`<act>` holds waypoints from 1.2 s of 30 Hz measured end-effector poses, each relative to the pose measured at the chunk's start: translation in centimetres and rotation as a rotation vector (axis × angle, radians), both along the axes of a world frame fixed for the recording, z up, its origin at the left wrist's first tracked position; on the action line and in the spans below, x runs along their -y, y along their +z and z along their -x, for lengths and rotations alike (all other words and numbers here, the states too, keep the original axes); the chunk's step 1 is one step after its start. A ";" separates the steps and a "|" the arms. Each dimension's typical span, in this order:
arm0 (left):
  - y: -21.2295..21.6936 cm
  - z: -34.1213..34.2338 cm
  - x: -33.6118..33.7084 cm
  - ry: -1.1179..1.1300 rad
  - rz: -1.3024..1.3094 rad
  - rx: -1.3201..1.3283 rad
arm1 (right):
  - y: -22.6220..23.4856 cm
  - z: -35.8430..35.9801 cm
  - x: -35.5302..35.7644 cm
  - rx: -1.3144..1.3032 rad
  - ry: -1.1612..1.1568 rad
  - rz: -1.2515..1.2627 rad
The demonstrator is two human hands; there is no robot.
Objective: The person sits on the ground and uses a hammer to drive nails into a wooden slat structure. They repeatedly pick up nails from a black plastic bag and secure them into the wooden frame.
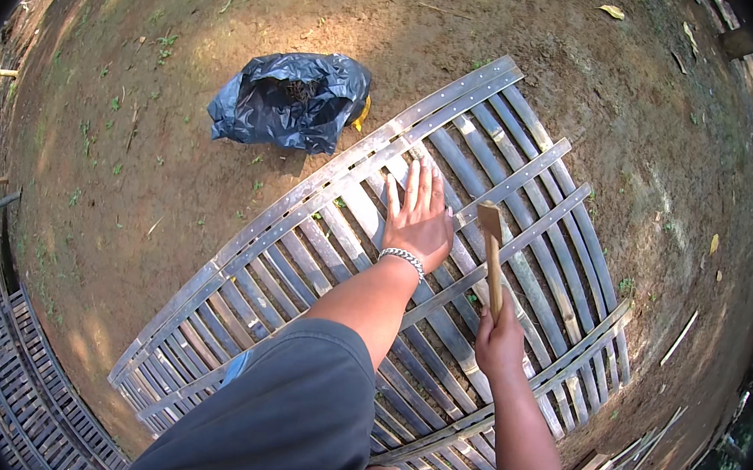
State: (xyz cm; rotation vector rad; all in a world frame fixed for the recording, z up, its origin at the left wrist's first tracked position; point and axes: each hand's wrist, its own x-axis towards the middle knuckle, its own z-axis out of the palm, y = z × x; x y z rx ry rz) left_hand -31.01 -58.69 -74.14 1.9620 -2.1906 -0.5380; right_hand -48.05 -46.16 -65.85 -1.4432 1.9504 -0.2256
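My left hand (420,225), with a chain bracelet (403,258) at the wrist, lies flat with fingers spread on a bamboo slat panel (481,159). In my right hand (501,337) is a hammer (495,270), gripped by its pale wooden handle. Its brown head is raised over the slats, just right of my left hand. The panel lies on the ground, its slats crossed by several longer strips with small dots that look like nail heads.
A crumpled black plastic bag (289,102) sits open on the dirt beyond the panel, with thin dark pieces inside. Another slatted panel (18,372) lies at the far left. Loose bamboo strips (638,455) lie at the lower right. Brown earth (141,201) surrounds the panel.
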 end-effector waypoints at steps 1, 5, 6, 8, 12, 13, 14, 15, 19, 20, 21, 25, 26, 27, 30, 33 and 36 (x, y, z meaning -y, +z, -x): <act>-0.3 0.0 0.0 0.002 0.015 0.017 | 0.5 -0.1 -0.1 0.039 -0.026 0.106; 0.1 -1.2 0.1 -0.016 0.015 0.027 | 2.1 0.3 -0.2 0.232 -0.110 0.424; 0.3 -0.7 0.0 -0.015 0.025 0.003 | 1.3 1.2 -0.8 0.394 -0.054 0.610; 0.3 0.2 0.0 -0.021 0.006 -0.028 | -1.7 0.5 -1.8 0.605 -0.121 0.869; 0.2 -0.1 0.0 0.010 0.020 -0.023 | -1.3 -0.2 -1.4 0.040 -0.041 0.079; 0.3 -0.3 -0.4 0.017 0.005 -0.007 | -0.8 -0.5 -1.1 0.075 -0.074 0.169; 0.3 -0.8 -0.1 -0.035 -0.001 0.040 | 0.2 -0.8 -0.8 0.111 -0.108 0.257; 0.2 -0.7 0.2 -0.033 0.005 0.034 | 1.7 -1.1 0.2 0.188 -0.169 0.318; 0.4 -0.4 0.6 -0.035 -0.010 0.032 | -1.4 -1.2 -1.5 0.433 -0.073 0.801; 0.4 -0.3 0.6 -0.019 -0.008 0.001 | -1.7 -1.0 -2.3 0.205 -0.052 0.567; 0.4 -0.3 0.6 -0.003 -0.003 -0.032 | -2.3 -1.0 -1.8 0.133 -0.044 0.347; 0.6 -0.6 0.4 -0.010 -0.030 -0.005 | -1.6 -0.3 -2.5 0.205 -0.172 0.270; 0.5 -0.8 0.4 -0.020 -0.028 0.020 | -1.6 0.3 -2.4 0.311 -0.207 0.328; 0.6 -0.6 0.3 -0.029 -0.027 0.024 | -1.0 0.8 -2.3 0.364 -0.087 0.573; 0.6 -0.3 0.5 -0.031 -0.029 0.016 | -3.6 -0.9 -1.6 0.574 0.007 1.052; 0.3 -0.5 0.3 -0.020 0.021 0.008 | -2.1 -1.0 -1.4 0.082 0.013 0.111; 0.1 -0.8 0.1 -0.030 0.047 -0.007 | -1.0 -0.9 -1.4 0.230 -0.092 0.265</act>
